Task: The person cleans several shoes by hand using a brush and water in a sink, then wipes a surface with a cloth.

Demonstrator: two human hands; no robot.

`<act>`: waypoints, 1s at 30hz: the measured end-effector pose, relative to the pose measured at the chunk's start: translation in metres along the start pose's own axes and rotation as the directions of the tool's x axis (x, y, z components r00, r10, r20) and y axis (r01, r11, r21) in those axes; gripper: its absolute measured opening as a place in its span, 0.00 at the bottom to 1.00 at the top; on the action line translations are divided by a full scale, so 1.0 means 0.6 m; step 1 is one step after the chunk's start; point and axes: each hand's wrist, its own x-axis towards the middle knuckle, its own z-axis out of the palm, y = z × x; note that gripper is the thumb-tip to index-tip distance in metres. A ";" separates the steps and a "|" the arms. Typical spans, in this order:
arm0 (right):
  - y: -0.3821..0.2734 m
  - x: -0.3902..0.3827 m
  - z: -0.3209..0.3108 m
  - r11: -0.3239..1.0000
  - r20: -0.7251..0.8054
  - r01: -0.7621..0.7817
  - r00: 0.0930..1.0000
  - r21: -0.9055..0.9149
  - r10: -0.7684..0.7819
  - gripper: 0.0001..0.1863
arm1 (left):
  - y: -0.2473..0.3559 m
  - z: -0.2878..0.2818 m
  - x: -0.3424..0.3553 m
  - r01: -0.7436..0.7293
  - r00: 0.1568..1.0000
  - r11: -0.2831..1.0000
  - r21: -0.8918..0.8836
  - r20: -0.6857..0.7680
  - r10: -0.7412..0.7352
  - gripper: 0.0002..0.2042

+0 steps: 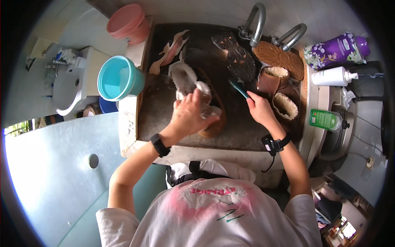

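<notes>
Teal brush (239, 88), long axis diagonal, far end leftward, pinched in right hand (262, 111) (left hand (186, 116): grip unclear)

From where I'm standing, the brush (239, 88) is showing teal, and the shoe (184, 79) is baring white fleece over tan. The boots (267, 85) are wearing brown around cream lining (284, 105); the sole (282, 61) beside them is carrying an orange-brown petal pattern. The tall bottle (337, 51) is flaunting pale flowers on purple. The shirt (197, 214) is displaying pink blotches and green strokes on white.
</notes>
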 end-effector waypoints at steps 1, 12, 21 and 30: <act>-0.012 0.004 -0.017 0.992 -0.056 0.041 0.998 0.119 -0.034 0.16 | 0.008 0.013 -0.005 -0.076 0.996 0.986 0.151 -0.034 0.082 0.50; -0.191 0.046 -0.078 0.952 0.008 0.305 0.952 0.041 -0.305 0.14 | 0.037 0.043 -0.017 -0.135 0.985 0.969 0.207 -0.075 0.153 0.45; -0.274 0.113 -0.088 0.897 0.445 0.385 0.857 -0.217 -0.260 0.13 | 0.046 0.092 -0.060 -0.152 0.974 0.902 0.404 -0.091 0.205 0.25; -0.277 0.142 -0.002 0.852 0.476 0.431 0.840 -0.297 -0.260 0.08 | 0.046 0.077 -0.047 -0.292 0.956 0.899 0.326 0.069 0.285 0.09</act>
